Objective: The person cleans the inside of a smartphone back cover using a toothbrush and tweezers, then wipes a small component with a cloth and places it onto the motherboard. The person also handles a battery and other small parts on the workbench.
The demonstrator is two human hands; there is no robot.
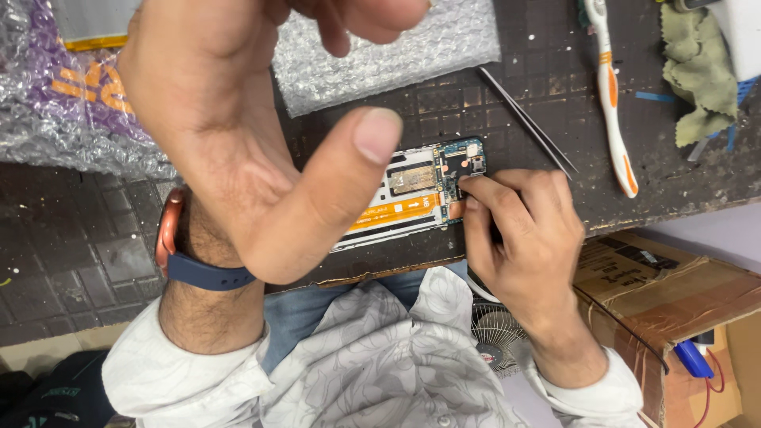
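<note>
The opened phone [420,194] lies on the bench [79,238], half hidden by the raised, open left hand [254,135]. Its right end is pressed by the right hand [519,230]; the fingers' grip cannot be told.

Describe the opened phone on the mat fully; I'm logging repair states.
The opened phone lies flat, back cover off, on the dark gridded mat. Visible are a white frame, a gold-brown plate, an orange strip and a blue-edged circuit board with black parts at one end. The right hand presses fingertips on that board end. The raised left hand hides the other end.
</note>
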